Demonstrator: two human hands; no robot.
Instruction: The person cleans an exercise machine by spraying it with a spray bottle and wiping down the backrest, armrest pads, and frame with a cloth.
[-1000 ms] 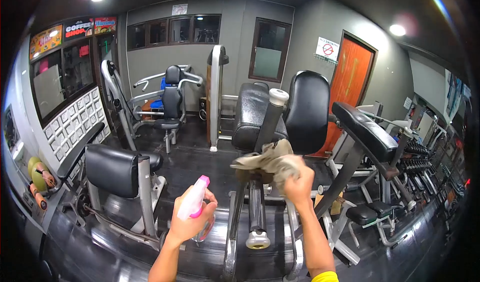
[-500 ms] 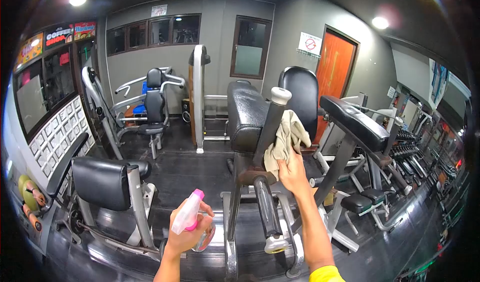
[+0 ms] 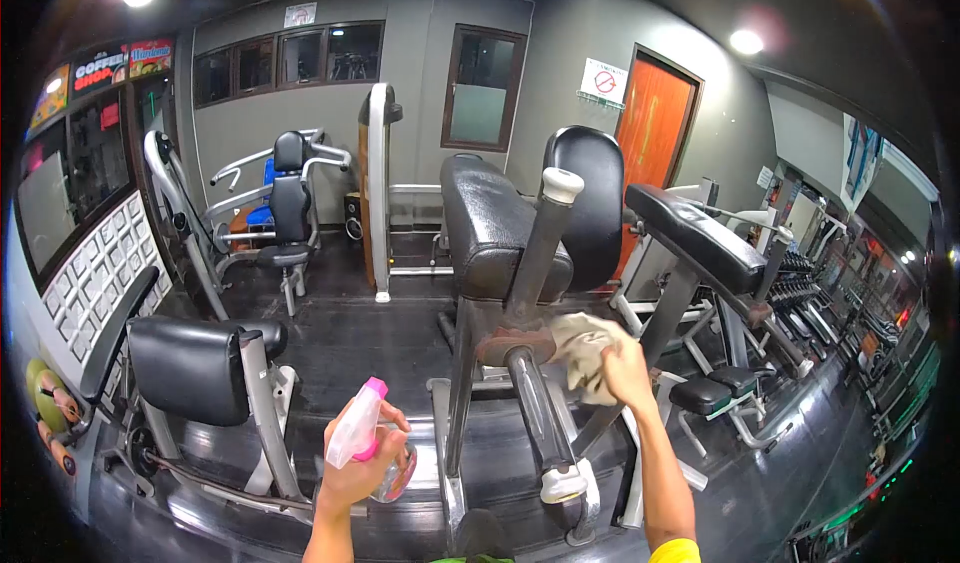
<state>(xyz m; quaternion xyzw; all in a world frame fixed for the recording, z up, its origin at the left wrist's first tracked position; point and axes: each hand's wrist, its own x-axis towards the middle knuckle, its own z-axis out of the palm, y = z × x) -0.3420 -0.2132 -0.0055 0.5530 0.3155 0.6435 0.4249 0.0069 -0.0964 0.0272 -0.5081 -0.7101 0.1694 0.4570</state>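
My left hand (image 3: pixel 348 475) is closed around a spray bottle (image 3: pixel 355 431) with a pink-and-white trigger head and a clear body. It hangs in front of the machine, left of its frame. My right hand (image 3: pixel 627 371) grips a crumpled beige cloth (image 3: pixel 583 355). The cloth is at the brown, rusty-looking joint (image 3: pixel 515 346) of the gym machine; whether it touches the joint I cannot tell. From that joint a dark upright handle (image 3: pixel 541 248) with a white cap rises beside the black padded cushion (image 3: pixel 490 223). A lower dark bar (image 3: pixel 540 413) slopes down toward me, ending in a white cap.
A black-padded machine (image 3: pixel 190 371) stands close on the left. On the right, an angled padded bench (image 3: pixel 695 238) and a low seat (image 3: pixel 700 395) sit near my right arm. Dumbbell racks (image 3: pixel 800 288) line the right side. A shoulder machine (image 3: pixel 290 203) stands farther back.
My right hand and the cloth have moved down and away from the upright handle to beside the joint. My left hand still holds the bottle. The view has shifted slightly.
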